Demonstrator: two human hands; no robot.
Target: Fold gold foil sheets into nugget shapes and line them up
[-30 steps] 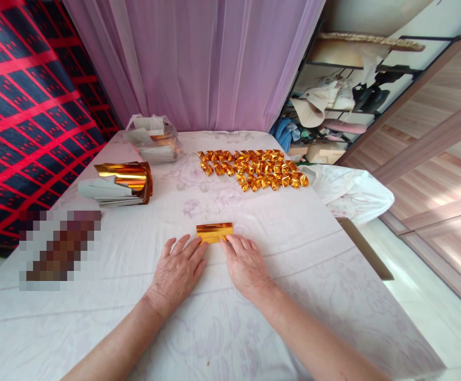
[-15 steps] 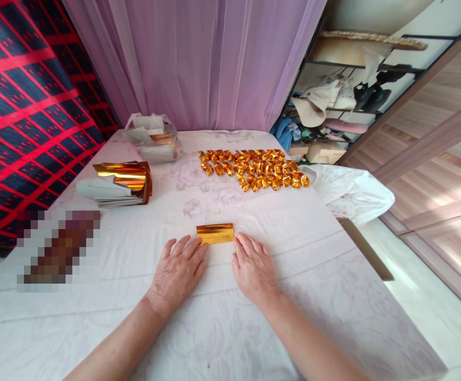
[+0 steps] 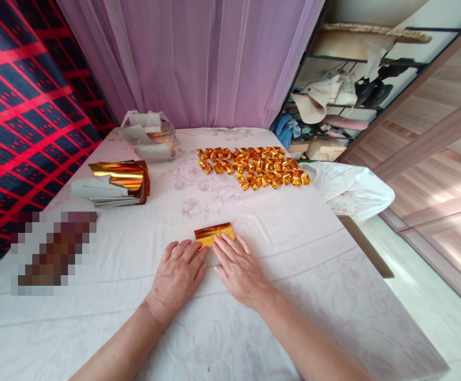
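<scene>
A narrow strip of folded gold foil paper [image 3: 211, 231] lies flat on the table in front of me. My left hand [image 3: 178, 275] rests palm down with fingers stretched out, its fingertips touching the strip's near left corner. Over the right part of the strip lies my right hand [image 3: 240, 272], fingers extended flat and covering its near right side. Beyond the strip, several folded gold foil pieces [image 3: 256, 165] stand in rows. To the left sits a curled stack of gold foil paper sheets [image 3: 125, 182] with white backs.
A clear plastic bag [image 3: 151, 135] with more sheets stands at the back left of the cloth-covered table [image 3: 143, 238]. A white plastic bag [image 3: 359, 190] is beside the right edge. Shelves with shoes [image 3: 347, 87] stand back right. A pixelated patch covers something at left.
My right hand has slid left from the strip's right end onto the strip. The strip is tilted slightly, its right end partly covered. My left hand has barely moved.
</scene>
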